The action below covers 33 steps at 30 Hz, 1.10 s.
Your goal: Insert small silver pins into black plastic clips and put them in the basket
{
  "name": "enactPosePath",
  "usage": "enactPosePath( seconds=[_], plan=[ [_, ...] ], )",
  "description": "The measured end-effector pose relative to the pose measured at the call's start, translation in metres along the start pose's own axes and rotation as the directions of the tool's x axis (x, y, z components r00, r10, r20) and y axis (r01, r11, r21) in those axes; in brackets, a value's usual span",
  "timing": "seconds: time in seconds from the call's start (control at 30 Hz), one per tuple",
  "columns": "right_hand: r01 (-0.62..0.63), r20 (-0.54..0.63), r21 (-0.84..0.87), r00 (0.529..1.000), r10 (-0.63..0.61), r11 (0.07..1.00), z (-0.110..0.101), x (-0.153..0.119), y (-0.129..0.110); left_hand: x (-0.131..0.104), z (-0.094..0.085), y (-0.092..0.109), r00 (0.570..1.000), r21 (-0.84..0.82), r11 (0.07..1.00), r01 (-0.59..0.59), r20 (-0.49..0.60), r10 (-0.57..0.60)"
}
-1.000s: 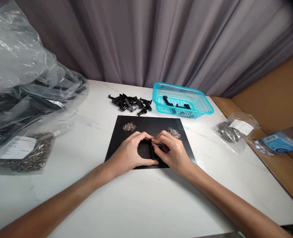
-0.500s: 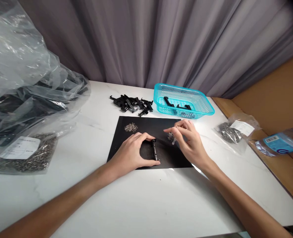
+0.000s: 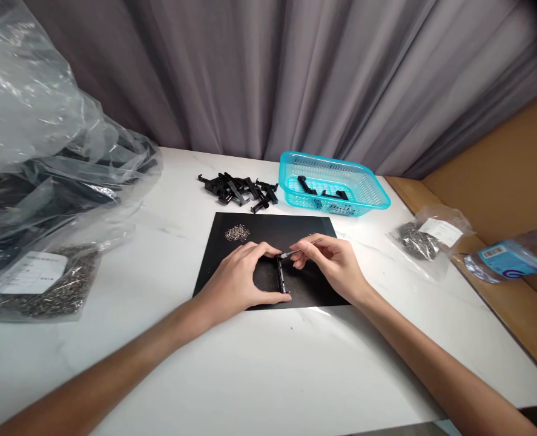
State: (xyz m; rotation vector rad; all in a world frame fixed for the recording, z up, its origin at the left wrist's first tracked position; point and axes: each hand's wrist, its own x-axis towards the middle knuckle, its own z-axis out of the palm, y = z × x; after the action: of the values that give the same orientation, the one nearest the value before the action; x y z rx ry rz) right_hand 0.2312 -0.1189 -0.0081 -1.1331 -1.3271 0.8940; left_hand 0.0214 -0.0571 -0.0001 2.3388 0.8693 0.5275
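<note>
A slim black plastic part (image 3: 281, 275) stands lengthwise on the black mat (image 3: 259, 227), gripped at its two ends between the thumb and fingers of my left hand (image 3: 238, 277). My right hand (image 3: 334, 260) pinches a thin metal tool (image 3: 301, 247), whose tip touches or nearly touches the part's far end. A small heap of metal pieces (image 3: 237, 232) lies on the mat's far left area. Another metal heap (image 3: 312, 234) is mostly hidden behind my right hand.
Beyond the mat are a pile of black parts (image 3: 238, 189) and a turquoise basket (image 3: 372, 206) with black parts inside. Bags of metal pieces (image 3: 63, 290) (image 3: 416, 240) flank the mat; a plastic bottle (image 3: 513, 257) lies at right, large clear bags (image 3: 68, 163) at left.
My right hand has moved left from the right-hand metal heap, bringing the tool to the far end of the black part. My left hand keeps its hold; the view has shifted slightly.
</note>
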Motion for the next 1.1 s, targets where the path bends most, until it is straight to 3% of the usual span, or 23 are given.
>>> enactPosePath(
  seconds=[0.3,0.53,0.67,0.73,0.8,0.9,1.0,1.1],
  plan=[
    [0.026,0.032,-0.025,0.999,-0.025,0.999,0.001,-0.001,0.001,0.000,0.002,-0.002,1.000,-0.082,0.997,0.015,-0.011,-0.016],
    [0.033,0.016,-0.105,0.999,-0.031,0.994,0.004,-0.002,-0.001,0.000,0.000,0.001,1.000,-0.038,0.999,0.016,-0.015,-0.016],
    [0.167,-0.124,-0.359,0.967,-0.225,0.918,0.004,-0.001,-0.007,0.003,-0.014,-0.005,1.000,-0.093,0.996,-0.009,-0.013,0.008],
    [0.232,-0.120,-0.444,0.942,-0.314,0.865,0.005,0.000,-0.006,0.007,-0.025,-0.012,0.996,-0.151,0.988,-0.003,-0.090,-0.011],
    [0.279,-0.012,-0.490,0.945,-0.326,0.826,0.010,0.000,-0.002,0.013,-0.035,-0.020,0.965,-0.222,0.975,-0.030,-0.260,-0.029],
    [0.341,0.240,-0.607,0.940,-0.243,0.718,0.022,-0.001,0.005,0.021,-0.045,-0.031,0.861,-0.274,0.962,-0.008,-0.490,-0.132],
    [0.408,0.386,-0.711,0.907,-0.168,0.572,0.036,0.002,0.009,0.025,-0.048,-0.039,0.770,-0.341,0.939,0.039,-0.589,-0.245],
    [0.463,0.434,-0.735,0.883,-0.181,0.495,0.047,0.011,0.010,0.023,-0.046,-0.043,0.731,-0.326,0.944,0.052,-0.631,-0.259]
  ],
)
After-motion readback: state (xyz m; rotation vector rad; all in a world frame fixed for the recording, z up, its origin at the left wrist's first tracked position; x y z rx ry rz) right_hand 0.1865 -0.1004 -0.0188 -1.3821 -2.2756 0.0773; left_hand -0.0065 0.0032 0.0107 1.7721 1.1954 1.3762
